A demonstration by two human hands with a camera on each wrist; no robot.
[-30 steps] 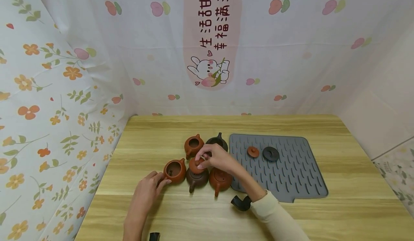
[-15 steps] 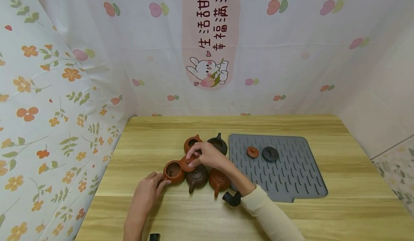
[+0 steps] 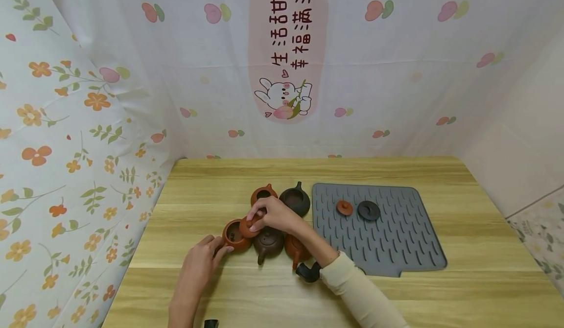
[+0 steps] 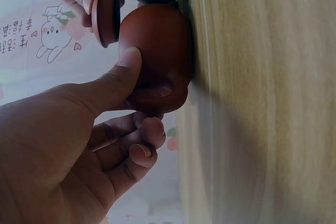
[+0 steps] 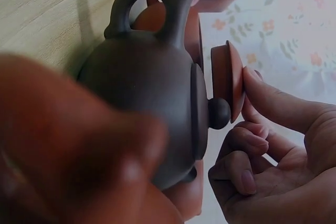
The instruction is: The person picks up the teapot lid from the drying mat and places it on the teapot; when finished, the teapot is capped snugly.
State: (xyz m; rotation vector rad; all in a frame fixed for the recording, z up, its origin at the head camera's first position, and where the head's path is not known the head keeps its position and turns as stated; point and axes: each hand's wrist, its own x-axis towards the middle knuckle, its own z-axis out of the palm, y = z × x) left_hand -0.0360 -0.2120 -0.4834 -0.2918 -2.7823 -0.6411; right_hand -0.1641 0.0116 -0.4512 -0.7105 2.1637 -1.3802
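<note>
My left hand (image 3: 201, 259) steadies an open reddish-brown clay teapot (image 3: 238, 244) at the handle side; in the left wrist view the thumb lies against its body and the fingers curl behind the handle. Some dark marks or bits show inside the pot. Between the fingertips of my right hand (image 3: 278, 214) is the knob of a matching teapot lid (image 3: 248, 229). This lid hangs tilted over the right part of the pot's opening, apart from the rim in the left wrist view. Right beside it stands a lidded dark brown teapot (image 5: 142, 87).
Behind are an open orange-brown teapot (image 3: 260, 192) and an open black teapot (image 3: 296, 201). A lidded red-brown teapot (image 3: 295, 250) sits under the right forearm. On the grey mat (image 3: 387, 257) lie an orange lid (image 3: 344, 207) and a black lid (image 3: 368, 210).
My right hand has carried the lid leftward, from above the dark brown teapot to the edge of the open reddish-brown one. The left hand and its teapot have stayed in place.
</note>
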